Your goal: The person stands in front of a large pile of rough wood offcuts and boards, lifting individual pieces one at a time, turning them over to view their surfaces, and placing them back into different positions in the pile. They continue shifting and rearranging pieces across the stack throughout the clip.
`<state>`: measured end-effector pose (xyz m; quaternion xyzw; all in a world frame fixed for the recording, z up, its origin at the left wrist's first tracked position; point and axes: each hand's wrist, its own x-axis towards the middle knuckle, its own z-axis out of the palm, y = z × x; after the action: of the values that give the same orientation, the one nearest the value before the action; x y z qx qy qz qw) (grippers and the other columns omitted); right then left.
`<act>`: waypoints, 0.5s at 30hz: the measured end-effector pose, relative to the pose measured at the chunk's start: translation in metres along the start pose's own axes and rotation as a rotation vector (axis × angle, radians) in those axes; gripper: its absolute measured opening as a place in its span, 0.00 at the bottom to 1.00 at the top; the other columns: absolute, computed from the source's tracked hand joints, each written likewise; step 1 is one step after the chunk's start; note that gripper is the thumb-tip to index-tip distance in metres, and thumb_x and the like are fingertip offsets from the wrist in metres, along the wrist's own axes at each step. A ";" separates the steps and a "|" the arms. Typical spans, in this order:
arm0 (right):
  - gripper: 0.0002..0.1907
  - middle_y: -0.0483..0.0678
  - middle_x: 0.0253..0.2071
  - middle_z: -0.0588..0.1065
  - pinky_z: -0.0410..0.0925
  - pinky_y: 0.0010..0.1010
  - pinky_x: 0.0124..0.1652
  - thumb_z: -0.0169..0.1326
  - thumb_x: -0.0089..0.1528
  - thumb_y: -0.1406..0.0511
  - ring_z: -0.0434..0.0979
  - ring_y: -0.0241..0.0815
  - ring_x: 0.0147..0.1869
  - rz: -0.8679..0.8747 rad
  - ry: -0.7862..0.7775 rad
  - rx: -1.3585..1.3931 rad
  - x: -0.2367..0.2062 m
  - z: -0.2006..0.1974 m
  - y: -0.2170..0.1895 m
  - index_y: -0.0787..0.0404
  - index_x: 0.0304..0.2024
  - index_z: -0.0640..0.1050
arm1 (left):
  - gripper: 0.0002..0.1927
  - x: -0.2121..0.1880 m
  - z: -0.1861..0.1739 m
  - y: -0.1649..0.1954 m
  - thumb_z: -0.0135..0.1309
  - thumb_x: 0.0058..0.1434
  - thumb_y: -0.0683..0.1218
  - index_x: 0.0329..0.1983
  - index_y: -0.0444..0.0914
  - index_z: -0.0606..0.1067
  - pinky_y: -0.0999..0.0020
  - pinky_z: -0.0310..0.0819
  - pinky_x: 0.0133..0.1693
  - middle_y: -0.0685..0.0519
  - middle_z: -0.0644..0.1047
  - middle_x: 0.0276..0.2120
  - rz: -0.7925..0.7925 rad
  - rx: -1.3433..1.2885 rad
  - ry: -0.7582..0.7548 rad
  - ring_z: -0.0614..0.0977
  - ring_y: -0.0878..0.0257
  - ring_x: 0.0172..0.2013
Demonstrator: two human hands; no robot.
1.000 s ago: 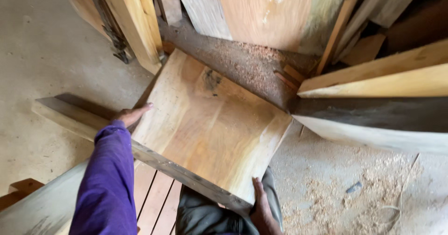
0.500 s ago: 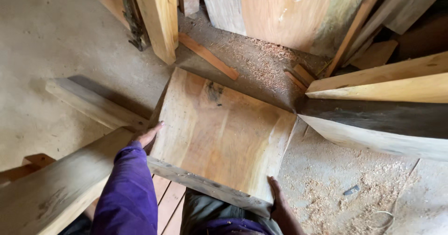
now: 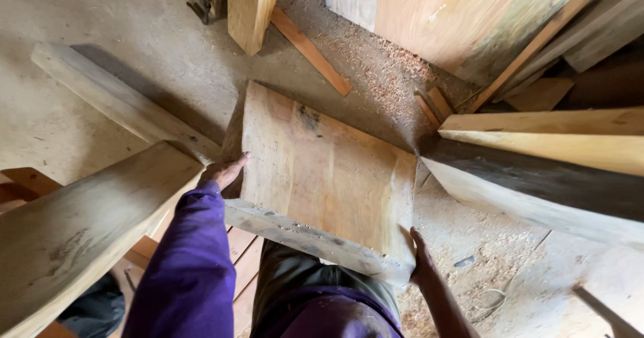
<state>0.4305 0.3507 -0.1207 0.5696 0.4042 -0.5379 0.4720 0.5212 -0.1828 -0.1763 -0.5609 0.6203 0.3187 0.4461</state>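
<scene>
A thick, wide wooden slab (image 3: 325,177) with a dark knot near its far end is held in front of me, its near cut end toward my body. My left hand (image 3: 223,172), in a purple sleeve, presses against the slab's left edge. My right hand (image 3: 421,257) grips its near right corner from the side. The slab's far end points down toward the sawdust-covered floor (image 3: 396,76).
A long pale plank (image 3: 80,224) crosses at the lower left, another beam (image 3: 121,103) lies beyond it. Stacked planks (image 3: 543,150) lie at the right. Upright boards and a large panel (image 3: 463,16) lean at the back. A thin strip (image 3: 310,51) lies on the floor.
The slab has come nearer to me and tipped more upright, with both hands staying on its edges. The view has shifted, bringing the pale plank in at the lower left.
</scene>
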 end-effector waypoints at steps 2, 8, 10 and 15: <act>0.38 0.54 0.63 0.72 0.65 0.52 0.58 0.47 0.60 0.45 0.72 0.56 0.62 -0.083 -0.062 -0.102 0.000 0.012 -0.009 0.53 0.68 0.68 | 0.60 -0.008 -0.001 -0.013 0.49 0.50 0.82 0.71 0.34 0.66 0.57 0.61 0.66 0.39 0.67 0.69 0.070 -0.120 -0.068 0.68 0.47 0.69; 0.34 0.54 0.54 0.72 0.65 0.49 0.49 0.46 0.64 0.45 0.71 0.53 0.53 -0.108 -0.019 -0.208 0.001 0.035 -0.027 0.54 0.67 0.71 | 0.47 -0.051 -0.001 -0.032 0.48 0.57 0.76 0.69 0.40 0.67 0.59 0.61 0.62 0.46 0.68 0.66 0.346 -0.356 -0.127 0.68 0.51 0.65; 0.33 0.53 0.51 0.73 0.65 0.48 0.46 0.45 0.65 0.45 0.71 0.53 0.50 -0.120 -0.005 -0.253 0.002 0.041 -0.032 0.54 0.67 0.72 | 0.44 -0.069 0.003 -0.029 0.48 0.57 0.76 0.58 0.38 0.81 0.56 0.73 0.60 0.39 0.82 0.53 0.387 -0.249 0.276 0.82 0.45 0.56; 0.31 0.53 0.44 0.74 0.65 0.45 0.39 0.45 0.68 0.45 0.71 0.51 0.42 -0.149 0.059 -0.397 0.006 0.057 -0.048 0.55 0.66 0.74 | 0.46 -0.088 0.005 -0.009 0.38 0.62 0.80 0.31 0.34 0.81 0.49 0.78 0.38 0.36 0.82 0.29 0.393 -0.126 0.522 0.84 0.42 0.32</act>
<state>0.3716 0.3061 -0.1301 0.4498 0.5569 -0.4641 0.5217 0.5286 -0.1431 -0.0969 -0.5199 0.7891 0.2818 0.1664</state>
